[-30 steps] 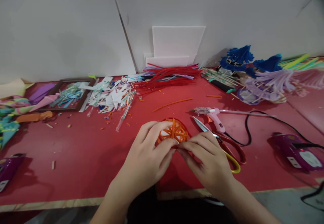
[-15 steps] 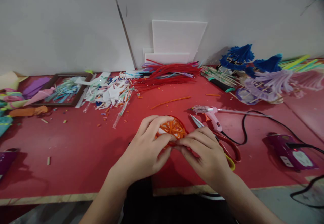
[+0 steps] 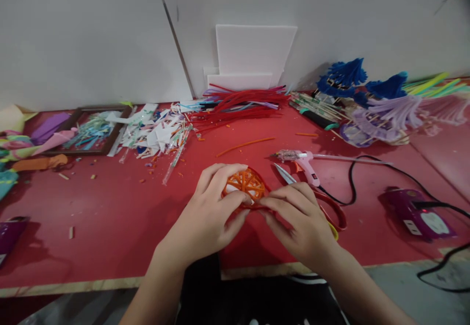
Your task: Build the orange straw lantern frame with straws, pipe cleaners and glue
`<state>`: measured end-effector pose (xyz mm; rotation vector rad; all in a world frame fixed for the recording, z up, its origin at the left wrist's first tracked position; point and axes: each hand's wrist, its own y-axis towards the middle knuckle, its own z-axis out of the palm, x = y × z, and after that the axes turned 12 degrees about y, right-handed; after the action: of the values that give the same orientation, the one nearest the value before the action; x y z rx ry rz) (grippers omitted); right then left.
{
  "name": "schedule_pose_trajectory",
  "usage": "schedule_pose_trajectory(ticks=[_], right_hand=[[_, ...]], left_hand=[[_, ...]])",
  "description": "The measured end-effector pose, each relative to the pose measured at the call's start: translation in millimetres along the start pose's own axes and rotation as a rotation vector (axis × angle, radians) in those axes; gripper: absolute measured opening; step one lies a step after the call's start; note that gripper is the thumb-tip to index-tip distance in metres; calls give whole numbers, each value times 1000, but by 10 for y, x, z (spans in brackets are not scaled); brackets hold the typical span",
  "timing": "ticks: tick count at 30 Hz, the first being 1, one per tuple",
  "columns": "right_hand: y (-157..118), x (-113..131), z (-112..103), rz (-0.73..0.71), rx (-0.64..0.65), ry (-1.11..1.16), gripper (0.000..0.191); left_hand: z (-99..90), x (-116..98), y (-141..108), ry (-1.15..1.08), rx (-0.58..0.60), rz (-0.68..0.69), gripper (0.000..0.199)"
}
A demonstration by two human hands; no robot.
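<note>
A round orange lattice piece (image 3: 249, 183) with a red rim is held above the red table near its front edge. My left hand (image 3: 209, 207) wraps round its left side, thumb and fingers closed on it. At its lower right, my right hand (image 3: 299, 217) pinches a red strip (image 3: 265, 208) that runs along the rim. The fingertips of both hands are close together, and they hide part of the rim. Scissors (image 3: 336, 207) with red handles lie beside and partly under my right hand. Just behind them is a pink glue gun (image 3: 306, 163).
Red fuzzy stems (image 3: 242, 104) lie at the back, in front of white boards (image 3: 255, 48). Paper scraps (image 3: 161, 131) and a brown frame (image 3: 113, 136) are back left. Blue and lilac fringed pieces (image 3: 389, 112) stand back right. A purple power box (image 3: 418, 215) with cables sits right.
The view has shifted slightly. My hands have tilted the orange piece a little, showing more of its lattice, and my right fingertips have moved slightly away from my left ones.
</note>
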<state>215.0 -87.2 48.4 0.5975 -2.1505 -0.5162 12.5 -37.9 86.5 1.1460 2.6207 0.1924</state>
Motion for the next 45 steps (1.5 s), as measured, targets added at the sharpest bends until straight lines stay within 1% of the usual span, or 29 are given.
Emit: schedule_pose_trajectory(ticks=[6, 13, 16, 19, 21, 24, 30, 33, 37, 42, 45], right_hand=[[-37, -62, 0, 3, 26, -29, 17], [-21, -202, -28, -14, 39, -53, 23], [33, -279, -76, -26, 86, -99, 26], [117, -325, -134, -84, 157, -120, 24], [175, -330, -164, -124, 206, -120, 22], [235, -317, -180, -158, 245, -103, 21], [255, -318, -154, -146, 248, -73, 21], [266, -326, -149, -152, 252, -78, 21], [296, -323, -158, -151, 277, -57, 19], [326, -306, -170, -151, 297, -31, 17], [333, -302, -172, -149, 299, -27, 16]], left_hand=[[12, 10, 13, -2, -14, 2, 12], [7, 14, 17, -6, -8, 10, 12], [7, 19, 28, -6, -15, 19, 13], [-6, 23, 33, 8, -1, 23, 12], [-22, 23, 28, 23, 16, 23, 12], [-46, 16, 13, 38, 31, 19, 13], [-41, -11, 1, 76, 21, 9, 13], [-37, -10, 9, 105, -1, 11, 10], [-46, 0, 15, 103, 2, 11, 8], [-58, 14, -3, 102, 1, 26, 9], [-67, 47, -26, 104, -3, 22, 14]])
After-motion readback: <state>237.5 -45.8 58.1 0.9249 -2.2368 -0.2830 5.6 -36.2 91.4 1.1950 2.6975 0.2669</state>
